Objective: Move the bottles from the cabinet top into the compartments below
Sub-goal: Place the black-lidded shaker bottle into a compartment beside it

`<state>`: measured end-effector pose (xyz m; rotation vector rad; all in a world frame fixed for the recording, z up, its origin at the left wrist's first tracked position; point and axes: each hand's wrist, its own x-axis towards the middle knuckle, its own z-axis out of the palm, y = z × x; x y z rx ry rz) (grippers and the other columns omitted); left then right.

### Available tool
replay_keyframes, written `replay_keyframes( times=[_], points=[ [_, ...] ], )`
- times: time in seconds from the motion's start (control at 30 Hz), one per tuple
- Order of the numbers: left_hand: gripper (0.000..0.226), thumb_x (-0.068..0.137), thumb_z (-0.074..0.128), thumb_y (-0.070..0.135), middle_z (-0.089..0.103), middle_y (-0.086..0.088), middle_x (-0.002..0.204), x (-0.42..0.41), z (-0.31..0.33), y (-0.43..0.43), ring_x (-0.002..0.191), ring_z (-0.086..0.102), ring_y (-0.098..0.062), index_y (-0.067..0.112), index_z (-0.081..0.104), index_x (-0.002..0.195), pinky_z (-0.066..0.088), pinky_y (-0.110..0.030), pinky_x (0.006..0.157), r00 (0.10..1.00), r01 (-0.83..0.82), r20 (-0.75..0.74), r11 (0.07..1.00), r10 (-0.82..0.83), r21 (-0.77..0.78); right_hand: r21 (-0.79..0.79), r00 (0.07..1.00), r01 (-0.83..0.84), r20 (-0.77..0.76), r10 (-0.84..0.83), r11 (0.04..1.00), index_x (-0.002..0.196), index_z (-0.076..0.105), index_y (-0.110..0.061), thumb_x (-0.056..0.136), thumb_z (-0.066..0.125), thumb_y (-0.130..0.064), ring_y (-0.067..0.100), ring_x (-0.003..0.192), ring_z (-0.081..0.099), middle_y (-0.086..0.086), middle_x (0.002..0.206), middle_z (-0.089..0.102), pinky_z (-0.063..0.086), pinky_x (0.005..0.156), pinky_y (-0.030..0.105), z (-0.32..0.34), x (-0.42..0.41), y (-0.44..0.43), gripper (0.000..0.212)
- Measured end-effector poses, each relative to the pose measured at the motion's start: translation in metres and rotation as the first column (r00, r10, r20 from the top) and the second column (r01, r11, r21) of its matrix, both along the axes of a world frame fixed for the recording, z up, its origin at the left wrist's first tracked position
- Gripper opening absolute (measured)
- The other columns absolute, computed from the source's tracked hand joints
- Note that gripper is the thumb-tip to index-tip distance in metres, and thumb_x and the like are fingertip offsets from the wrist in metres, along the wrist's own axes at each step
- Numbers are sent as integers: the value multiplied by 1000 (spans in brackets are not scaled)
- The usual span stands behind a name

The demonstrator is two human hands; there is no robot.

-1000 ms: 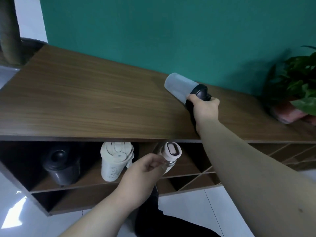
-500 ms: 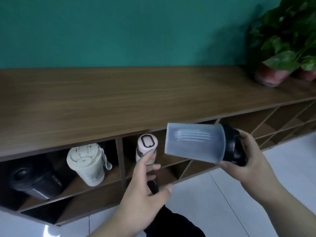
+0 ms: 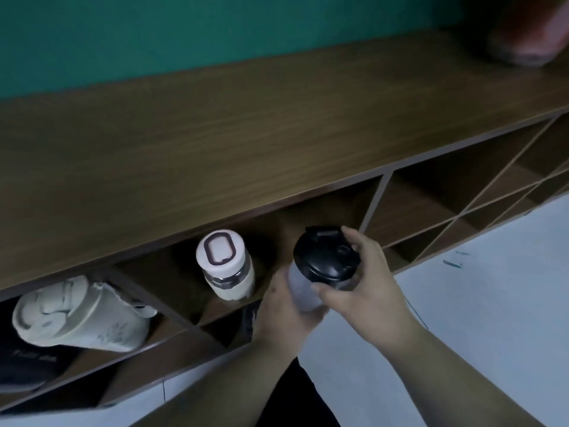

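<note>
Bottle: translucent grey plastic shaker bottle with black lid (image 3: 323, 266), upright, held before the wooden cabinet compartment (image 3: 308, 217).
Left hand (image 3: 286, 306): wrapped around its body.
Right hand (image 3: 366, 288): gripped its lid rim.

Teal wall, wood cabinet, pale floor

Flat teal painted wall (image 3: 154, 35) behind long brown wood-grain cabinet (image 3: 215, 143) with open cubby compartments below; glossy pale grey tiled floor (image 3: 492, 288) lower right; blurred reddish plant pot (image 3: 523, 38) top right corner. Dim light.
</note>
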<state>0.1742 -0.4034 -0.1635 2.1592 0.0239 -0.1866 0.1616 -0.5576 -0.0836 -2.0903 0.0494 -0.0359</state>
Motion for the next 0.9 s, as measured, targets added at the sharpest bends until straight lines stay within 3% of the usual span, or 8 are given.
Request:
replay_keyframes(
  times=[0.1,0.17,0.2,0.27,0.33,0.53,0.7,0.9],
  points=[
    [90,75,79,46,54,7,144,13,-11,-12,133,50,-8,22,40,153,28,-5,105,998,-4,65,993,-4,114,42,999,44,8,-44,998,136,38,-45,61,90,-43,-10,117,51,-21,137,45,47,95,17,-23,21,13,92],
    [88,78,77,41,48,15,135,21,-18,-14,128,46,-1,19,39,154,22,6,97,997,-48,62,993,41,106,67,999,45,-4,-45,997,138,40,-41,60,93,-41,-3,120,54,-17,137,50,51,98,24,-33,36,19,94],
    [86,78,82,35,48,17,132,25,-20,-13,127,48,-2,19,40,152,27,3,98,995,-89,51,993,85,72,82,999,39,-8,-39,996,137,40,-41,59,93,-40,-1,120,55,-16,136,52,52,98,27,-35,43,20,94],
    [90,78,86,27,56,9,138,34,-26,-12,131,55,-13,17,38,154,45,-21,106,988,-154,40,987,152,54,91,1000,4,-5,-4,996,135,40,-44,59,94,-39,0,120,56,-15,135,53,52,97,26,-40,55,19,93],
    [92,79,86,24,59,-4,143,40,-29,-12,134,56,-22,14,36,155,48,-37,110,985,-169,31,984,167,61,69,998,-60,19,59,996,131,40,-47,59,94,-34,-1,120,55,-14,136,52,50,94,19,-42,66,16,92],
    [80,84,80,20,60,-9,140,50,-33,-18,132,57,-28,13,40,153,48,-42,109,957,-290,-21,956,291,35,-44,971,-231,48,233,972,143,40,-33,61,94,-25,-8,126,42,-14,143,41,35,100,5,-42,82,10,98],
    [87,78,86,13,57,-15,142,51,-36,-22,132,56,-34,10,41,152,47,-43,109,947,-318,-18,945,320,81,-62,976,-216,6,217,974,149,35,-35,59,94,-37,-6,129,44,-18,142,45,36,99,4,-41,84,5,108],
    [82,83,80,14,62,-10,139,50,-34,-17,130,59,-31,15,39,154,49,-45,107,946,-318,-51,948,319,30,-50,993,-115,6,115,992,151,32,-35,61,94,-35,-6,129,43,-13,147,48,32,93,-2,-48,77,12,109]
  ],
)
